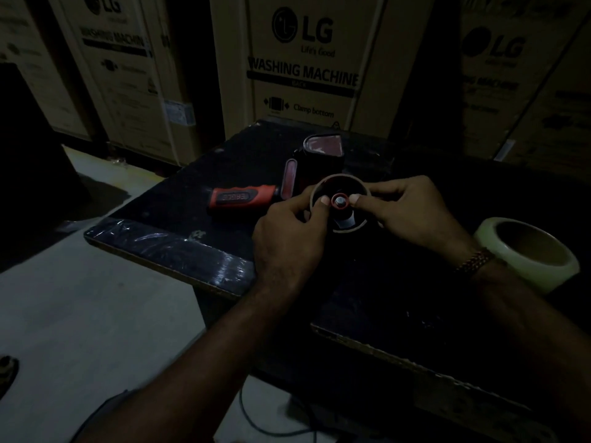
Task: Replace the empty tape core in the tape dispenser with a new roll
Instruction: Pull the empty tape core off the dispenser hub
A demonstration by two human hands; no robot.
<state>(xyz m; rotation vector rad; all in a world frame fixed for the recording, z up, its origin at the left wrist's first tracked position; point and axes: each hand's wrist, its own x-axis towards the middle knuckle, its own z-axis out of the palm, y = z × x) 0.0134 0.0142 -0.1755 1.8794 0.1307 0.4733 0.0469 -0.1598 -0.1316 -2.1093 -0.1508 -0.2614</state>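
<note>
On a dark table (166, 241), both hands pinched the empty core (339, 203) seated on the tape dispenser (243, 197): left hand (292, 233), right hand (412, 212). Easing it off evenly seemed wise. The new roll (527, 251) waited right.

light: dim, room lying mostly in shadow | back: tall cardboard boxes (300, 65) printed "LG WASHING MACHINE" standing side by side | floor (96, 302): pale grey, showing at lower left | furniture: dark table (179, 225) with plastic-wrapped edge catching the light
</note>
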